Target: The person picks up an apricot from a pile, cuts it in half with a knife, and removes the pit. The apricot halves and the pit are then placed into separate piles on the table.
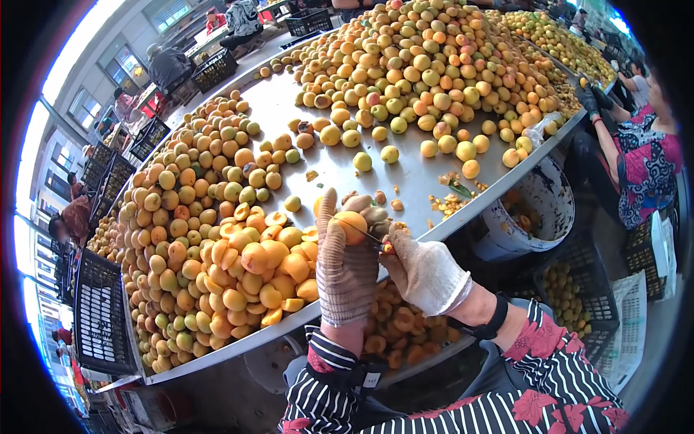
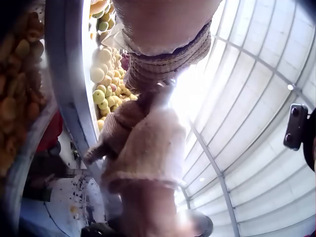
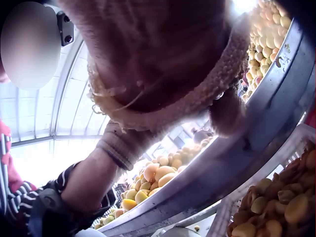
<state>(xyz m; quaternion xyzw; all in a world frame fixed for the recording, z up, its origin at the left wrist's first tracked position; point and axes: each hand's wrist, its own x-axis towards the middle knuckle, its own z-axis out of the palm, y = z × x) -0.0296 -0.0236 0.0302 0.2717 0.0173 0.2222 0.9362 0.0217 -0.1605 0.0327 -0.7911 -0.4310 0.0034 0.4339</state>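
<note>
In the head view my gloved left hand (image 1: pixel 341 282) holds a yellow-orange apricot (image 1: pixel 350 227) upright between thumb and fingers. A thin dark blade, seemingly of a small knife (image 1: pixel 371 237), lies against the fruit's right side. My gloved right hand (image 1: pixel 428 273) grips that knife, its handle mostly hidden in the fingers. Just left of the hands, split apricot halves (image 1: pixel 271 271) are heaped on the metal table (image 1: pixel 322 168). In the left wrist view the right hand's glove (image 2: pixel 150 143) faces the left cuff. The right wrist view is mostly filled by the right hand (image 3: pixel 158 54).
Whole apricots (image 1: pixel 426 65) are piled at the back and along the left side. Below the table edge sits a container of apricot halves (image 1: pixel 405 329). A stained white bucket (image 1: pixel 531 210) and black crates (image 1: pixel 105 311) stand around. Another person (image 1: pixel 643 159) works at the right.
</note>
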